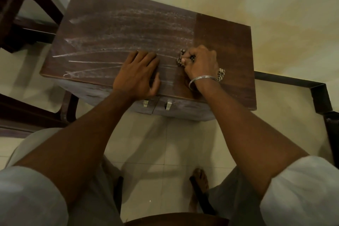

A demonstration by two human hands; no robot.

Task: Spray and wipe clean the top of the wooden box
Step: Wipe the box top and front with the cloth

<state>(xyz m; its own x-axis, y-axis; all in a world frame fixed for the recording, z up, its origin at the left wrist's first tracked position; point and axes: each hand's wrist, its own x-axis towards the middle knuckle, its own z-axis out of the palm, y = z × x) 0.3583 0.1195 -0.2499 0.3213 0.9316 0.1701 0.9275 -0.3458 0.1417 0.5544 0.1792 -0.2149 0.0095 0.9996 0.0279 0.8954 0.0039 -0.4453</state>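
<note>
Clenched round a bunched patterned cloth (180,58), the right hand (200,62) presses it onto the top of the wooden box (128,29), near the front edge and just where a darker, cleaner strip on the right meets the pale, streaky part. We see the left hand (137,73) laid flat beside it, fingers straight, holding nothing and bearing down on the wood as if to steady the box. We judge the wipe to be only partly done: most of the top to the left is chalky with long smears. We can find no spray bottle in view. What worries us is the cloth being balled so tight; so small a contact patch may leave fresh lines between passes, or drag grit across the wood. A hard stroke could also shift the box on the tiled floor (165,143) if the left palm lifts. The metal bangle (201,80) sits low on the wrist and might scrape the surface.
</note>
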